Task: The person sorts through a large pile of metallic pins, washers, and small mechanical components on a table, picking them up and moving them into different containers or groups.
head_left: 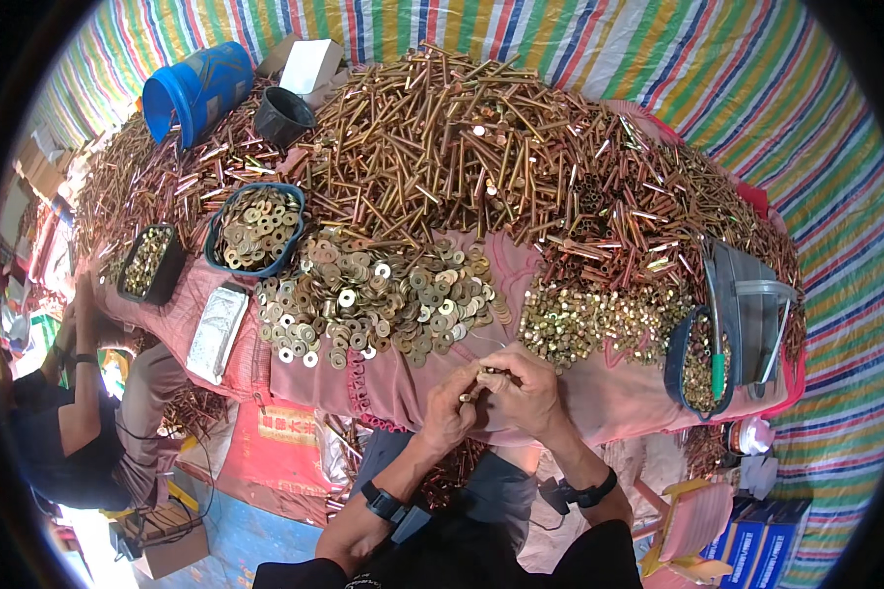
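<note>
My left hand (449, 410) and my right hand (528, 395) meet above the near edge of the cloth-covered table, both closed. Between their fingers is a small brass-coloured bolt, mostly hidden by the fingers; only short bits of metal show. Just beyond my left hand lies a spread pile of flat washers (383, 294). Past my right hand is a pile of small brass-coloured nuts (599, 319). A large heap of long metal bolts and sleeves (432, 147) covers the far side of the table.
A blue basin of washers (216, 257) and a dark tray of nuts (136, 253) stand left. A blue bucket (182, 103) and a black pot (283, 137) rest on the heap. A nut-filled basin (675, 368) sits right. Another person's arm (83, 344) is at far left.
</note>
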`<state>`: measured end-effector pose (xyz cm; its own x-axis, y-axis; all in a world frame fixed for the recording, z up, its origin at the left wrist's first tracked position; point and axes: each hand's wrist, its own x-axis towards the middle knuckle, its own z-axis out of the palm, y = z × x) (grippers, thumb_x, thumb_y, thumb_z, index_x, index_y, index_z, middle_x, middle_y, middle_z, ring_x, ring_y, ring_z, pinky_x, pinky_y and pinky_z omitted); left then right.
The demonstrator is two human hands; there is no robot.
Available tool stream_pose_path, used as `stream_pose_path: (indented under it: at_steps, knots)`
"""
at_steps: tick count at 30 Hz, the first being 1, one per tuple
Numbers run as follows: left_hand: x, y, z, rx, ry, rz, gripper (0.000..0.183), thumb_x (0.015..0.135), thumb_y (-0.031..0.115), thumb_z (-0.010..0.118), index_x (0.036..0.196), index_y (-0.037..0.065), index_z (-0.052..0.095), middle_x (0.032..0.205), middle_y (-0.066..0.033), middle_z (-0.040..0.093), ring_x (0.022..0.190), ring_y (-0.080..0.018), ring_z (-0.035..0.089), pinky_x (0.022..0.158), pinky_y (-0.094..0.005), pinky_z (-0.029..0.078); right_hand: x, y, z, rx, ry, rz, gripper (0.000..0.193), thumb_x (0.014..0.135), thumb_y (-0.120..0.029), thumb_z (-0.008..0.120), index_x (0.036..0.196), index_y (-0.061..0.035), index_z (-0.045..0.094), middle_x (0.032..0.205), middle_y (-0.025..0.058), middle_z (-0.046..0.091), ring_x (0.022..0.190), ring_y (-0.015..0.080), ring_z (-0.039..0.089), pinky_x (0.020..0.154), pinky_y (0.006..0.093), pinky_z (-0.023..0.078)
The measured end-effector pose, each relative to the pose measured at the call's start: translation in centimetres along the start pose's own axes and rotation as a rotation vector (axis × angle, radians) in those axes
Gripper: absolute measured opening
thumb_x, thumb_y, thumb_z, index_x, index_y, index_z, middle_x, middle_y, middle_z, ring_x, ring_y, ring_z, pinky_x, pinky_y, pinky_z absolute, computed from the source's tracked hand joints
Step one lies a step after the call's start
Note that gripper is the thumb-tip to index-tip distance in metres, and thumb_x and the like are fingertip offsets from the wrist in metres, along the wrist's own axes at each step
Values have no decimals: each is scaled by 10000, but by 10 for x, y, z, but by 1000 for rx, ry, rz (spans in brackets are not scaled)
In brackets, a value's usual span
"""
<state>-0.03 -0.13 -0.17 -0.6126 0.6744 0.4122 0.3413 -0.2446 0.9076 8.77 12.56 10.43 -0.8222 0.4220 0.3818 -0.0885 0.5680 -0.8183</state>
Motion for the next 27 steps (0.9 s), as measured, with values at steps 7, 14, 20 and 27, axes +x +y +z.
stream_pose_path:
  at_steps: [7,14,20,27]
  knots:
    - [1,1,2,-12,43,10,618,811,-158,465,1380,16,634,996,-151,686,831,-251,678,770,-317,547,5,7,-3,-106,-76,-102,210,892,-12,770,1099,-7,738,988,130,700,872,255,714,753,352,572]
    - [0,5,-3,-9,-20,-76,581,837,-135,467,1370,21,635,1002,-158,692,832,-257,682,771,-330,551,-4,-1,4,-74,-9,172,263,875,-100,858,1085,1,734,915,94,717,785,141,687,670,293,546]
    - [2,1,-1,2,1,36,621,833,-140,457,1409,24,621,1047,-166,710,892,-261,718,810,-343,571,-5,-9,7,31,5,324,283,852,-136,898,993,14,704,930,88,726,791,80,670,648,254,534]
    - [-3,2,-1,-6,-15,-77,616,829,-148,471,1406,12,617,1129,-186,730,934,-267,748,835,-339,586,-5,-1,5,-100,50,85,288,866,-93,868,1085,4,708,922,75,697,800,154,692,717,295,572]
